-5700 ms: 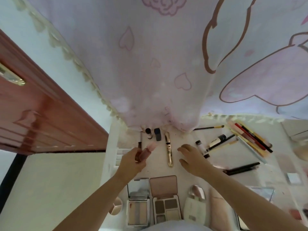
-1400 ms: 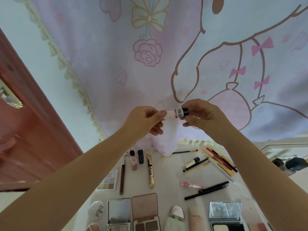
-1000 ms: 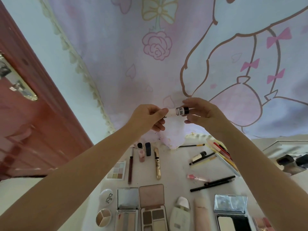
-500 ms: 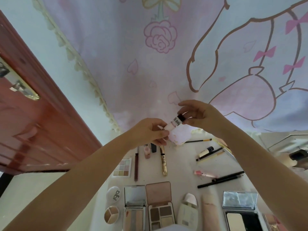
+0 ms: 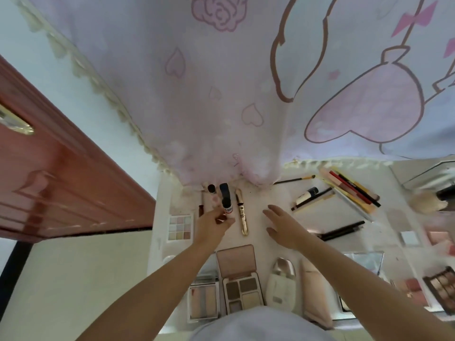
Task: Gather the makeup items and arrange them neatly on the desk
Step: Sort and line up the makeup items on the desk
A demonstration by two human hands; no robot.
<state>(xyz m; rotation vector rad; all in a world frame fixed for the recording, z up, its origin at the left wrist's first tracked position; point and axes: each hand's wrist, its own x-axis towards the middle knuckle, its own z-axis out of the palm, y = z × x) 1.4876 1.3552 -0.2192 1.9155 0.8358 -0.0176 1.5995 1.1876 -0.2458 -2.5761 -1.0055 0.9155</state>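
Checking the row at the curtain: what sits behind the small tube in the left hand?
Behind the small tube held by the left hand stand a dark blue cap and a black-capped bottle. The curtain hem covers whatever lies farther back.

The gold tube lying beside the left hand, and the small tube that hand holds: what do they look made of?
The gold tube looks like metallic-finish plastic or metal, glossy with bright highlights; which one is unclear. The small tube, pinched by the left hand, looks like pale plastic with a black cap and a printed label.

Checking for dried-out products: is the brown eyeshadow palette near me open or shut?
Open: the brown eyeshadow palette has its lid raised, pans exposed.
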